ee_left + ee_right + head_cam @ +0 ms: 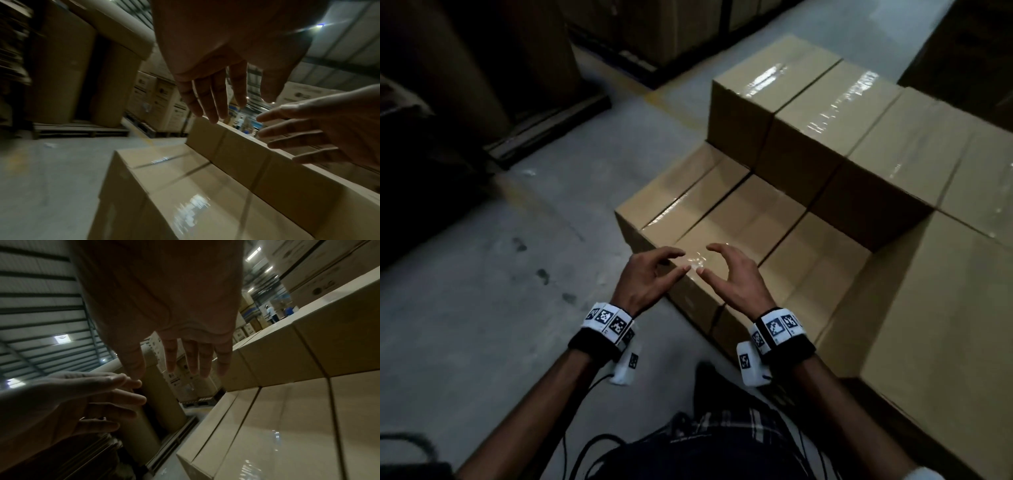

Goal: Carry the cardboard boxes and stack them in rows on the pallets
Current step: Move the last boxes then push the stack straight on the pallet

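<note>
Taped brown cardboard boxes stand in stepped rows. A low row [726, 219] lies nearest me, a higher row [825, 113] behind it, and a large box [945, 308] at the right. My left hand [671, 263] and right hand [710, 260] hover side by side just over the low row's near corner, fingers spread and lightly bent, holding nothing. From the left wrist, the left hand [240, 104] hangs above the low box top [185, 186]. From the right wrist, the right hand [170, 368] is over the same row [277, 426]. No pallet shows under these boxes.
Bare concrete floor [482, 274] stretches to my left. Dark pallets [544, 133] carrying tall cartons stand at the far left, with more stacked cartons [654, 27] at the back. Distant people [269, 313] stand beyond the stack. My foot [705, 373] is close to the boxes.
</note>
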### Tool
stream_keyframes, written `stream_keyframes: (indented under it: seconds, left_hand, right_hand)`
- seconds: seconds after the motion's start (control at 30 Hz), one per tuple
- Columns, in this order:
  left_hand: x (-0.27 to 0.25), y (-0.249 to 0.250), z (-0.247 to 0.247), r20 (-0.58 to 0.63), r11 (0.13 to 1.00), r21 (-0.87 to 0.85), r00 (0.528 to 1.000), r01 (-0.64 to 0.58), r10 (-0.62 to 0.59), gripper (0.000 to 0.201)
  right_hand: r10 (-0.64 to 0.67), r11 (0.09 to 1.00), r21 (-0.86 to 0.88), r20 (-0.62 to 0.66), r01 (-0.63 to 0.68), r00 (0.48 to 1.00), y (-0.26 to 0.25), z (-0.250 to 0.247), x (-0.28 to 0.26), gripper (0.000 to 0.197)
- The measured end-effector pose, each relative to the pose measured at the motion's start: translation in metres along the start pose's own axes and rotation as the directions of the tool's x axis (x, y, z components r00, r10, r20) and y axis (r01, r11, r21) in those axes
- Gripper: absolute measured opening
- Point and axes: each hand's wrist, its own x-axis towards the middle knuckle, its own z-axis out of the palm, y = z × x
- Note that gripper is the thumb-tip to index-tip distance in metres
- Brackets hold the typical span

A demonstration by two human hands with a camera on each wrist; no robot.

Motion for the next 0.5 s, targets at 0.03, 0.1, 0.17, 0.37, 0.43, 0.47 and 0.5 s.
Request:
stream_keyframes:
  seconds: [0.03, 0.1, 0.17, 0.37, 0.43, 0.47, 0.5]
  left_hand:
    - [0.012, -0.012, -0.014, -0.019, 1.000, 0.015, 1.000, 0.020, -0.020, 0.031]
    - [0.035, -0.034, -0.040, -0.052, 0.999, 0.032, 0.998, 0.044, -0.042, 0.031]
    - [0.064, -0.059, -0.066, -0.072, 0.997, 0.042, 0.996, 0.058, -0.054, 0.030]
    - [0.173, -0.132, -0.155, -0.090, 0.989, 0.115, 0.992, 0.098, -0.087, 0.032]
    - [0.209, -0.150, -0.190, -0.089, 0.982, 0.139, 0.989, 0.127, -0.115, 0.035]
    - [0.228, -0.160, -0.210, -0.093, 0.981, 0.145, 0.989, 0.131, -0.118, 0.037]
    - [0.246, -0.170, -0.229, -0.104, 0.979, 0.154, 0.987, 0.136, -0.121, 0.040]
  right_hand:
    - [-0.010, 1.000, -0.006, 0.020, 0.010, 1.000, -0.008, 0.009, 0.020, 0.051]
    - [-0.026, 1.000, -0.012, 0.047, 0.027, 0.999, -0.020, 0.027, 0.061, 0.052]
    - [-0.044, 0.999, -0.017, 0.070, 0.045, 0.997, -0.033, 0.047, 0.108, 0.054]
    - [-0.059, 0.998, 0.009, 0.116, 0.059, 0.992, -0.083, 0.102, 0.268, 0.056]
    - [-0.065, 0.998, 0.024, 0.131, 0.062, 0.989, -0.103, 0.115, 0.320, 0.057]
    - [-0.073, 0.997, 0.039, 0.138, 0.068, 0.988, -0.115, 0.121, 0.347, 0.057]
    - [-0.078, 0.996, 0.051, 0.146, 0.071, 0.986, -0.127, 0.127, 0.375, 0.057]
